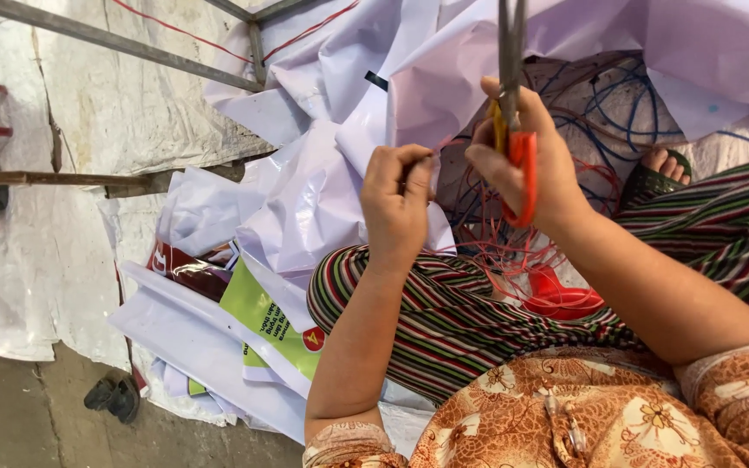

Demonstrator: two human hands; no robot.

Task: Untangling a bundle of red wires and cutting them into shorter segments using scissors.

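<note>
White sheet [305, 199] edge sits pinched in the left hand [396, 204], folds crowding around. Beside it, the right hand [526, 160] grips scissors [513, 95], blades up.

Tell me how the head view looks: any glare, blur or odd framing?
Head view: soft even daylight, no hard shadows; the white plastic sheeting reads bright but keeps its creases; the orange-handled scissors are sharp, blades cut off at the top edge; the whole frame looks rotated sideways.

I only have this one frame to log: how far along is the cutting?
Done: nothing clearly finished shows. In hand: the right hand holds red-handled scissors, the left hand pinches the white sheet. Left: crumpled sheets and tangled red and blue cords lie around.
</note>
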